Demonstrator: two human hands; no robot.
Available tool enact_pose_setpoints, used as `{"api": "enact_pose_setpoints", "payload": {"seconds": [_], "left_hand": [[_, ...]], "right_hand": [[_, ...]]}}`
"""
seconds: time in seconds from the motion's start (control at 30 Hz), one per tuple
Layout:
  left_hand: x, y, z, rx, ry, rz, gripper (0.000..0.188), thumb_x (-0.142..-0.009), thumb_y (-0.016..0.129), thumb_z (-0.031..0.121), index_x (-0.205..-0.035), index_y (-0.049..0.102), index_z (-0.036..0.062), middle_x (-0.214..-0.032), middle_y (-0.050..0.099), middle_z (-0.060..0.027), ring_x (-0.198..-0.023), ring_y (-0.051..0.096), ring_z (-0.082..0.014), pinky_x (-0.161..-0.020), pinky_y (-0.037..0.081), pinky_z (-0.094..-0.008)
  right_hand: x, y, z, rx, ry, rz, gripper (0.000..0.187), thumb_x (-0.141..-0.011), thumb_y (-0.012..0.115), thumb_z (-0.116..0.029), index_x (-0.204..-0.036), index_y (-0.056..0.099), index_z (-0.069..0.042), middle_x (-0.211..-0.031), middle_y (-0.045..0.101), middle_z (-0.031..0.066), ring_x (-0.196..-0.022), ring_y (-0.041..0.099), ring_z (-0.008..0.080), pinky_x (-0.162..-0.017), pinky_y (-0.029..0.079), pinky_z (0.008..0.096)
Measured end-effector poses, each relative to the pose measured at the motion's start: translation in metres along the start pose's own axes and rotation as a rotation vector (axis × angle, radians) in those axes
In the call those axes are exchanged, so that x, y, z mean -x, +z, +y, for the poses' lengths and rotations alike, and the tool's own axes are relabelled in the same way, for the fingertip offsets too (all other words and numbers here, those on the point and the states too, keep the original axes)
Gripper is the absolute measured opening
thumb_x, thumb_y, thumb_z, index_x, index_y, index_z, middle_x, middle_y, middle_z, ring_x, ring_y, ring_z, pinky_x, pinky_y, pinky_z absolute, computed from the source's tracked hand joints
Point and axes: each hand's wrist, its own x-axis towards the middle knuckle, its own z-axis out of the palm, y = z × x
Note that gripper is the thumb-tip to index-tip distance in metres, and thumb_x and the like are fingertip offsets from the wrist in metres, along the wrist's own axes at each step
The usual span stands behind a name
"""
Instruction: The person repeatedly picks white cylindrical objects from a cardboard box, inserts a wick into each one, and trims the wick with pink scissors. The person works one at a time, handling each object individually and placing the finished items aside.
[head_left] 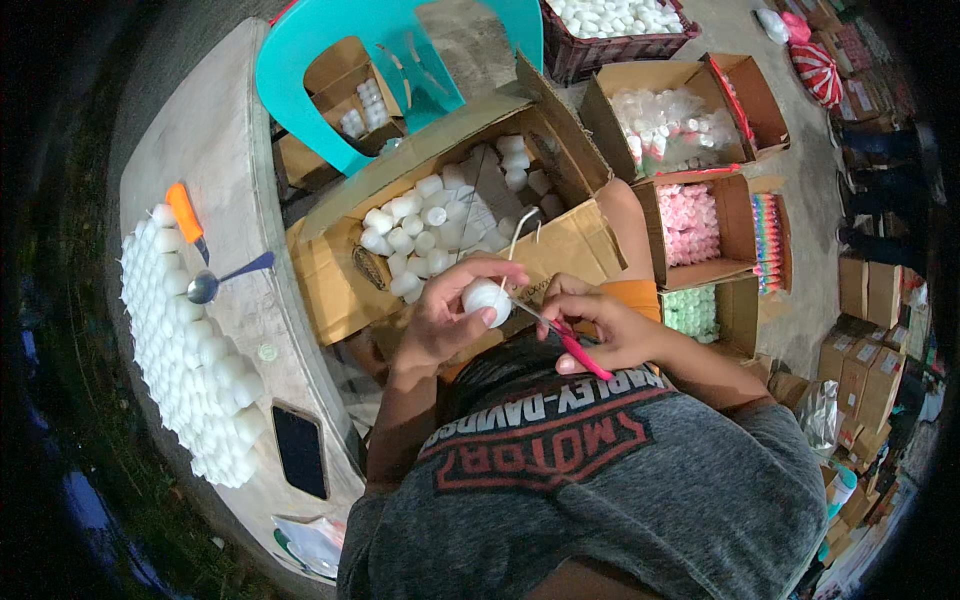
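Observation:
Between the thumb and fingers of my left hand (440,315) is a round white candle (486,302), with a long pale wick (517,238) rising from it and bending over at the top. My right hand (610,325) grips a pair of scissors with pink handles (580,352). Their blades reach left to the base of the wick, close by the candle; whether they touch it I cannot tell. Just beyond my hands, an open cardboard box (335,285) holds many loose white candles (415,225).
On the table (225,130) at left stand rows of white candles (185,350), an orange-handled knife (184,212), a spoon (205,288) and a phone (300,450). A turquoise chair (300,70) is beyond. To the right are boxes of pink pieces (690,222) and green pieces (690,313).

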Motion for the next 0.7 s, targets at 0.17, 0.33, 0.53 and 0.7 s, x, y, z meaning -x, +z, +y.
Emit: {"api": "enact_pose_setpoints", "payload": {"seconds": [0.17,0.33,0.53,0.7], "left_hand": [[0.001,0.005,0.002,0.174,-0.19,-0.029,0.058,-0.075,0.065,0.034,-0.117,0.051,-0.0042,-0.106,0.057,-0.0122,-0.099,0.054,-0.018,-0.088,0.042,-0.03],[-0.001,0.004,0.001,0.304,-0.322,-0.073,0.053,-0.079,0.062,0.027,-0.12,0.05,-0.004,-0.109,0.059,-0.0114,-0.099,0.056,-0.0176,-0.091,0.043,-0.0298],[-0.005,-0.001,0.0,0.317,-0.275,-0.087,0.054,-0.079,0.062,0.026,-0.12,0.049,-0.0059,-0.11,0.058,-0.0132,-0.102,0.056,-0.0186,-0.092,0.042,-0.0307],[-0.002,-0.003,0.002,0.337,-0.25,-0.029,0.052,-0.078,0.062,0.025,-0.119,0.05,-0.0054,-0.11,0.059,-0.0121,-0.097,0.057,-0.0167,-0.088,0.043,-0.0281]], "right_hand": [[-0.009,0.0,-0.008,0.212,-0.163,0.148,0.047,-0.065,0.082,-0.022,-0.101,0.06,-0.001,-0.088,0.046,0.0078,-0.083,0.048,0.0199,-0.072,0.04,0.0296],[-0.013,-0.001,-0.006,0.064,-0.161,0.09,0.044,-0.068,0.079,-0.019,-0.103,0.061,-0.001,-0.092,0.048,0.0068,-0.088,0.05,0.0187,-0.073,0.042,0.0289],[-0.011,0.004,-0.008,-0.672,0.253,-0.039,0.025,-0.082,0.065,-0.01,-0.103,0.059,0.003,-0.093,0.049,0.0053,-0.066,0.057,0.0136,-0.058,0.047,0.0235],[-0.016,0.004,-0.003,-0.703,0.244,-0.008,0.025,-0.083,0.064,-0.01,-0.103,0.058,0.004,-0.094,0.049,0.0049,-0.062,0.058,0.0133,-0.052,0.048,0.0236]]}}
